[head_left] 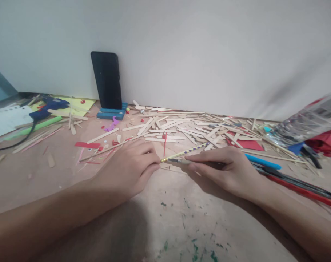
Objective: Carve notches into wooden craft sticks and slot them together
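Note:
My left hand (132, 162) is closed over the near end of a pale yellow pencil with dark dots (194, 149). The pencil's gold metal band shows just beyond my fingertips, and its far end reaches to the pile of sticks. In my right hand (227, 169) is a slim craft knife (179, 161), pinched between thumb and fingers. Its blade points left and meets the pencil at or near the gold band; whether it cuts in, I cannot tell. A flat wooden stick (173, 167) lies on the table just below the blade.
Many craft sticks (179, 125) are strewn along the white wall. A black phone (107, 80) leans upright on a blue stand (112, 111). Left lie a blue glue gun (49, 106) and green stick (42, 124); right, a plastic bottle (307, 114), blue pen (263, 161) and red-black tool (299, 187).

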{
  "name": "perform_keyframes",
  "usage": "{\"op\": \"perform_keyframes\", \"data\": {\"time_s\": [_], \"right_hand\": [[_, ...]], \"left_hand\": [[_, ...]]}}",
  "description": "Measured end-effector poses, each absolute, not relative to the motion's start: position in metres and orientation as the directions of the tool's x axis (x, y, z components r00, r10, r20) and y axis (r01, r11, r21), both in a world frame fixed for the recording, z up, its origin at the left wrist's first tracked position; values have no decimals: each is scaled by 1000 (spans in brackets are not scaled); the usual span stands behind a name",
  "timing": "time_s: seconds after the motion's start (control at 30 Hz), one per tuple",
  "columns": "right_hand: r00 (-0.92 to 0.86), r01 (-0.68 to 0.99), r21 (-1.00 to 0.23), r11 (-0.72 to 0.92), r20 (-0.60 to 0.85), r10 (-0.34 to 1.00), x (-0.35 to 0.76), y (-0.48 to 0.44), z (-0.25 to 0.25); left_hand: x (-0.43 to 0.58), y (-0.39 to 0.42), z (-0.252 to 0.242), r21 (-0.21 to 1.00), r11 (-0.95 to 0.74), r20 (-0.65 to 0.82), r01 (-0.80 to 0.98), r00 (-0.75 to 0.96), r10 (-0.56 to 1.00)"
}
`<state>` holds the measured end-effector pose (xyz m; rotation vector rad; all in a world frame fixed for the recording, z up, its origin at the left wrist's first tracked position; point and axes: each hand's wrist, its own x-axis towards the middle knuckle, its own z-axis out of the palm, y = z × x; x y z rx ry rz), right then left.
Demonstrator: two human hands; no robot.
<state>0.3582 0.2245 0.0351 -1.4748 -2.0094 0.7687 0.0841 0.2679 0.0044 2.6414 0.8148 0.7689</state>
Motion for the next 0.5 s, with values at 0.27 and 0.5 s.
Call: {"op": "perform_keyframes", "data": {"time_s": [0.27, 0.5], "right_hand": [[-258, 673, -683, 284, 143, 955, 366, 228, 31], [-284, 673, -684, 280, 109, 952, 367, 230, 35]], "left_hand": [[83, 270, 9, 434, -802, 398, 410, 712, 579], [80, 270, 13, 387, -812, 390, 436, 721, 573]]}}
